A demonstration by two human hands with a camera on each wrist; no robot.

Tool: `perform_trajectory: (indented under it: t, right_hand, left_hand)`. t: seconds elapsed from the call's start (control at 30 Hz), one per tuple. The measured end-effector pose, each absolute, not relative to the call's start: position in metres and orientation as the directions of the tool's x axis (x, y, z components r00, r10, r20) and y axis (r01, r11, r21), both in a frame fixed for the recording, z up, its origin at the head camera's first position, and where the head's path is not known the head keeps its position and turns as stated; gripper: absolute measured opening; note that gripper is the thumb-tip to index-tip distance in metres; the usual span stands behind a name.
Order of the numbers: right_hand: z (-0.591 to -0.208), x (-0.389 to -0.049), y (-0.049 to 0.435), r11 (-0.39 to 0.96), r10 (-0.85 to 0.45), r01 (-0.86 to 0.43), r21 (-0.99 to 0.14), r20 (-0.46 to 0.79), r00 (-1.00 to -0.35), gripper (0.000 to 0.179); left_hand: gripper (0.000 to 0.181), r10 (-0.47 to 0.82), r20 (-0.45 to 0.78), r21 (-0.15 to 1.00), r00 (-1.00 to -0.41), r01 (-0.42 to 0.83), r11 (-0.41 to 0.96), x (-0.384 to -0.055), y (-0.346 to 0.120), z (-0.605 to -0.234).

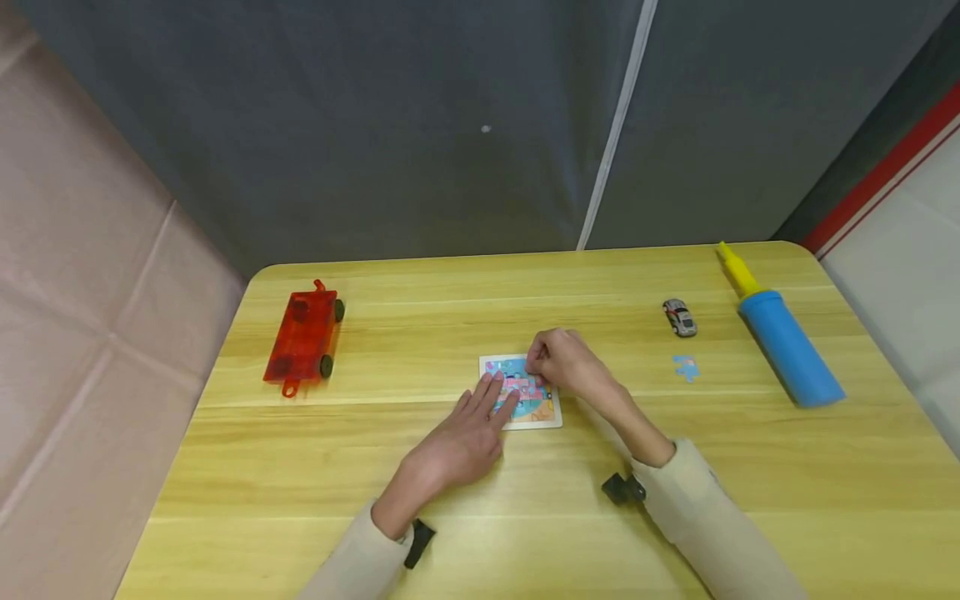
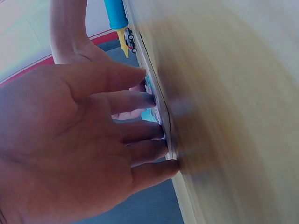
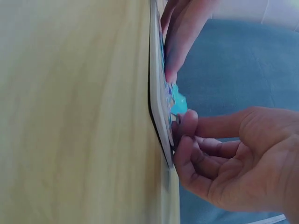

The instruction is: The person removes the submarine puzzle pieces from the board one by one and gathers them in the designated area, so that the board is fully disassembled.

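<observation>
A small jigsaw puzzle (image 1: pixel 536 410) in a white-rimmed tray lies flat on the wooden table, showing blue, pink and orange. My left hand (image 1: pixel 459 440) rests its straight, spread fingers on the left part of the puzzle. At the puzzle's upper right, my right hand (image 1: pixel 576 368) pinches a light blue puzzle piece (image 3: pixel 178 101) between thumb and fingers. In the right wrist view that piece stands tilted up from the puzzle surface. A loose blue and pink puzzle piece (image 1: pixel 686 367) lies on the table to the right. The right hand's fingers hide part of the puzzle.
A red transparent toy trailer (image 1: pixel 302 337) with black wheels sits at the left. On the right are a small silver toy car (image 1: pixel 679 318) and a blue hand pump (image 1: pixel 791 350) with a yellow nozzle. A dark curtain (image 1: pixel 375 133) hangs behind the table (image 1: pixel 420 308).
</observation>
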State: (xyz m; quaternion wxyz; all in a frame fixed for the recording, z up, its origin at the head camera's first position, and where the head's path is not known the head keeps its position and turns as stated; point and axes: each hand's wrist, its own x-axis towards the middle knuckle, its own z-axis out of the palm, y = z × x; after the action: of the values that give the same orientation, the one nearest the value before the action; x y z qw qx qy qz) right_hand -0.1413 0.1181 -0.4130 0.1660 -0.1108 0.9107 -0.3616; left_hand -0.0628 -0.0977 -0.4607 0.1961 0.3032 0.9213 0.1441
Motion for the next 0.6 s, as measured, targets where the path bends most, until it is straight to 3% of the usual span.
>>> perform_trajectory:
  t: [0.4, 0.6]
  right_hand:
    - [-0.411, -0.144, 0.125, 0.689, -0.344, -0.119, -0.715, -0.178, -0.922, 0.006]
    - [-0.405, -0.151, 0.152, 0.671, -0.388, -0.137, -0.729, -0.188, -0.902, 0.016]
  left_hand:
    - [0.069, 0.601, -0.289, 0.382, -0.745, 0.486, 0.786, -0.064, -0.097, -0.464]
    - [0.068, 0.596, -0.279, 0.377, -0.753, 0.484, 0.789, -0.059, -0.095, -0.452]
